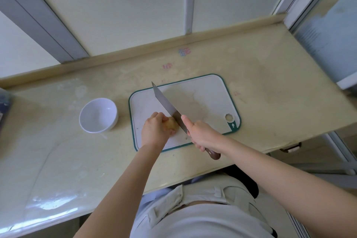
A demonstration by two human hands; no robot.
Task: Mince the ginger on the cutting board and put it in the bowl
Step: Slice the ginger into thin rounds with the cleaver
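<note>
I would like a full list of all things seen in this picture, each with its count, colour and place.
counter: one, pale yellow, along the wall
cutting board: one, white with green rim, on the counter
bowl: one, white, on the counter, left of the cutting board
ginger: one, yellow-brown, on the cutting board
knife: one, grey blade, brown handle, slanting over the cutting board, right of the ginger
left hand: one, grips the ginger
right hand: one, grips the knife handle
</note>
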